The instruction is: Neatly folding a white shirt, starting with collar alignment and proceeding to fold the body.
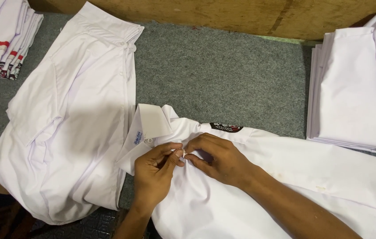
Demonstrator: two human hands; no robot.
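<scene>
**Both hands pinched on a white shirt's front**

We see the left hand [155, 170] and the right hand [217, 157] meeting fingertip to fingertip on the white shirt [259, 186] that lies directly beneath them on the grey desk [214, 75]. Each hand is closed narrowly, thumb against forefinger, pinching a small bit of the shirt's fabric between them. What exactly sits inside that pinch is hidden by the fingers; we cannot tell whether it is a button or only cloth.

Just beyond the left hand the shirt's collar [150, 121] stands turned up, with a small label below it, too small to make out. Beyond the right hand a dark patch [226, 127] shows on the shirt. The shirt's lower part runs out of the picture at the bottom edge.

Left of the left hand lies a loose heap of white shirts [68, 119]. Far beyond it, a folded stack [4, 40] is cut off at the corner. Well to the right of the right hand, another folded pile [356, 88] is also partly out of view.
</scene>
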